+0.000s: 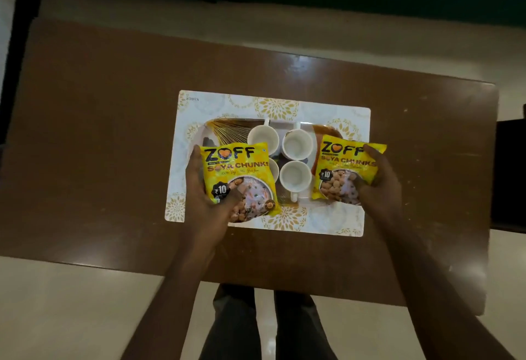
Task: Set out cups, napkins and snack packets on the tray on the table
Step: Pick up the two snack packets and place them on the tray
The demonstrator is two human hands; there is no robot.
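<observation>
Evidently light and slippery: left hand point(202, 190) fingers pinch one soya chunks packet point(240, 173) edgewise, right hand point(380, 181) the second packet point(343, 170).

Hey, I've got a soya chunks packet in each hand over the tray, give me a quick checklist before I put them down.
1. Grip of left hand on left packet: ok.
2. Grip of right hand on right packet: ok.
3. All cups upright on the tray: ok, one partly hidden.
4. Bare tray space beside the cups: cannot tell, packets cover it.
5. Any napkins set out: cannot tell, none visible.
</observation>
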